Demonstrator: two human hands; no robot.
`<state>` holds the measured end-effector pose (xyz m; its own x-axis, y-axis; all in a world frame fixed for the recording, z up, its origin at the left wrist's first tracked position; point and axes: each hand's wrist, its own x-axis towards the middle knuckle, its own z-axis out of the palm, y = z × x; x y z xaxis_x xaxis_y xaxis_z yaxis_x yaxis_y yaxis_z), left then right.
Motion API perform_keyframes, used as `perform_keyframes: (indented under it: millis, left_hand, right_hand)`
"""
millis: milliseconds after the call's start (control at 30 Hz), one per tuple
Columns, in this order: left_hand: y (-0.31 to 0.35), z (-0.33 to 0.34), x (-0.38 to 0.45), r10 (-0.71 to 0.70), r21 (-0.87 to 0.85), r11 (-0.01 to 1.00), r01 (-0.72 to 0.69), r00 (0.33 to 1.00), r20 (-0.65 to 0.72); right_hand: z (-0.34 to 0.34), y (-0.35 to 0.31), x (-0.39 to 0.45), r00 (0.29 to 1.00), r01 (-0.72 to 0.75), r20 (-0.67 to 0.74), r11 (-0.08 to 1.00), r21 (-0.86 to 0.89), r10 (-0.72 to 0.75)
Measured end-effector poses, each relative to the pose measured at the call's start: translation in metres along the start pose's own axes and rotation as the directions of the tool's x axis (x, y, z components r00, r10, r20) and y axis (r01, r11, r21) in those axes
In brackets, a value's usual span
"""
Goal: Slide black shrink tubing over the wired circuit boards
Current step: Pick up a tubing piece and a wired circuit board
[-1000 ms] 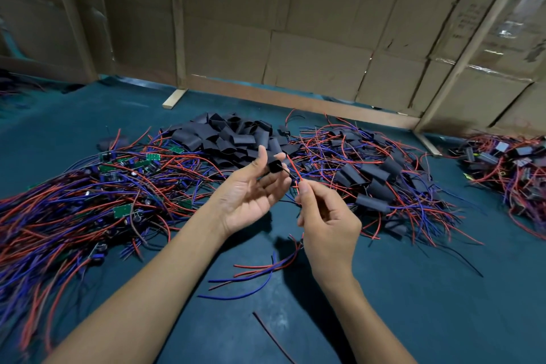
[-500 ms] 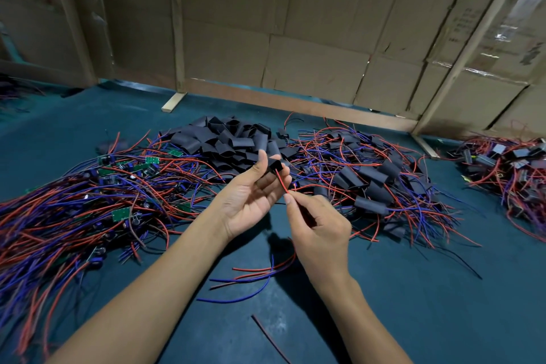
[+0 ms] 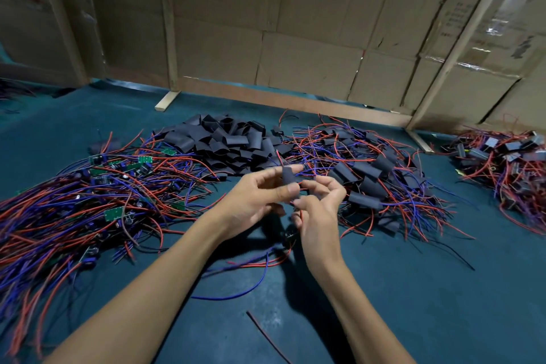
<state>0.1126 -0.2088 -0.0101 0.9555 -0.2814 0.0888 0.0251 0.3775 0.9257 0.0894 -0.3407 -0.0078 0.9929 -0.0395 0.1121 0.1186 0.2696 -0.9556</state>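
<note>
Teal mat, cardboard wall, wire piles

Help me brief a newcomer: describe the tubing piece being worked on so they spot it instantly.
Start at the heap of loose black tubing mid-table, then come nearer to the left hand. The shrink tube stands upright, pinched in its fingertips: the only piece off the table.

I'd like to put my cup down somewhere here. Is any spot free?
Bare green mat lies near right, beside the right forearm, and far left before the wooden strip. Crowded: wired boards left, black tubing pile, sleeved pile.
</note>
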Motion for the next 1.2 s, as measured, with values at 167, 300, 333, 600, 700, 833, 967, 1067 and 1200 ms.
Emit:
perform_keyframes:
  millis: [167,300,333,600,700,833,967,1067,1200]
  left_hand:
    - [-0.007,0.004,0.002,0.035,0.098,0.994,-0.043,0.996,0.085]
    - [-0.005,-0.002,0.003,0.07,0.2,0.978,-0.066,0.997,-0.012]
    - [-0.004,-0.003,0.003,0.088,0.191,0.978,-0.078,0.995,-0.042]
    - [0.016,-0.011,0.004,0.065,-0.217,0.967,-0.134,0.953,-0.297]
    - [0.025,-0.013,0.002,0.036,-0.424,0.887,-0.184,0.942,-0.335]
    - [0.033,-0.004,0.0,0.016,-0.516,0.837,-0.18,0.952,-0.305]
    - [0.034,-0.002,0.001,0.032,-0.52,0.827,-0.215,0.941,-0.338]
    - [0.031,-0.008,0.003,0.069,-0.514,0.806,-0.293,0.909,-0.411]
    - [0.025,-0.011,0.003,0.093,-0.455,0.846,-0.279,0.916,-0.39]
  right_hand:
    - [-0.003,-0.007,0.003,0.991,-0.131,0.069,0.874,0.468,0.112]
    - [0.002,-0.007,0.002,0.992,-0.127,0.05,0.825,0.551,0.119]
    - [0.005,-0.007,0.001,0.994,-0.111,0.044,0.847,0.519,0.103]
    - [-0.012,0.005,-0.004,0.962,0.264,0.182,0.869,-0.419,-0.204]
    - [-0.006,0.011,-0.005,0.96,0.261,0.249,0.726,-0.636,-0.127]
    - [0.001,0.013,-0.007,0.951,0.294,0.249,0.796,-0.529,-0.186]
    - [-0.001,0.002,-0.003,0.951,0.144,0.298,0.975,-0.172,-0.088]
    - [-0.002,-0.007,-0.001,0.959,-0.047,0.28,0.999,0.0,0.045]
    - [0.001,-0.013,-0.002,0.951,-0.18,0.273,0.977,0.113,0.144]
